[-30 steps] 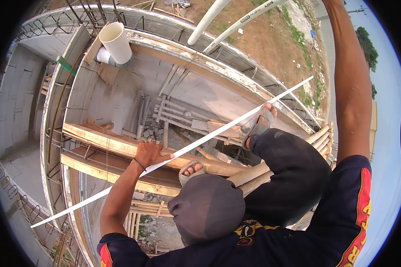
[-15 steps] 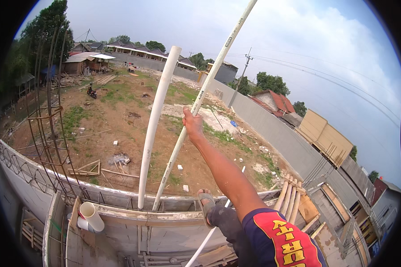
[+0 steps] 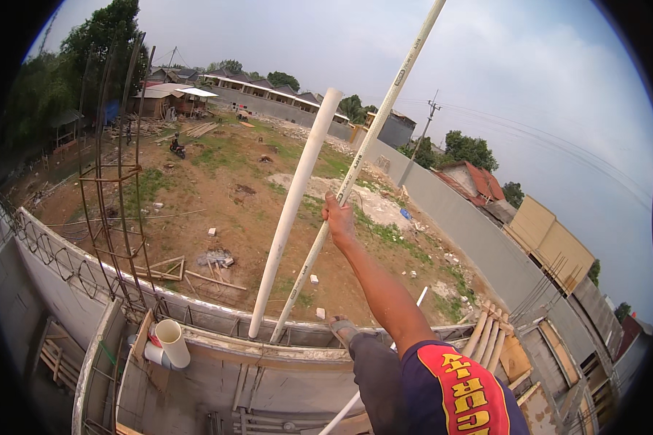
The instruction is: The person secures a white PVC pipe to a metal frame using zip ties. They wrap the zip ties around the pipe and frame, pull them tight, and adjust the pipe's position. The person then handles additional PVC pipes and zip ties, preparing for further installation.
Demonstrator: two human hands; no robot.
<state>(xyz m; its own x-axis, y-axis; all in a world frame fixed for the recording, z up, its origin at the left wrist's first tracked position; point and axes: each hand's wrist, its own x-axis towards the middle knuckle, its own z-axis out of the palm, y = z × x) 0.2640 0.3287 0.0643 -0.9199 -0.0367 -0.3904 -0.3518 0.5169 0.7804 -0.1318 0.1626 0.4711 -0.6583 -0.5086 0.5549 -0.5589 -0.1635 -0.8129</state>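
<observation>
My right hand (image 3: pixel 339 216), its arm stretched forward from a dark short sleeve, is closed round a long thin white plastic pipe (image 3: pixel 364 156). The pipe slants up to the right past the top edge. Its lower end reaches the top of the block wall (image 3: pixel 225 346). Just left of it stands a thicker white pipe (image 3: pixel 297 196), leaning the same way, which my hand does not touch. My left hand is not in view. My sandalled foot (image 3: pixel 343 330) is near the wall top.
A wide cream pipe stub (image 3: pixel 173 342) stands by the wall at left, near tall rusty rebar (image 3: pixel 116 217). Another white pipe (image 3: pixel 345 412) slants beneath my leg. Wooden poles (image 3: pixel 487 335) lie at right. Beyond the wall, a dirt yard (image 3: pixel 196 192) lies lower down.
The view has swung, so the yard and wall sit further right and a little lower in it. My right hand keeps its hold on the thin pipe. Both pipes still lean to the right.
</observation>
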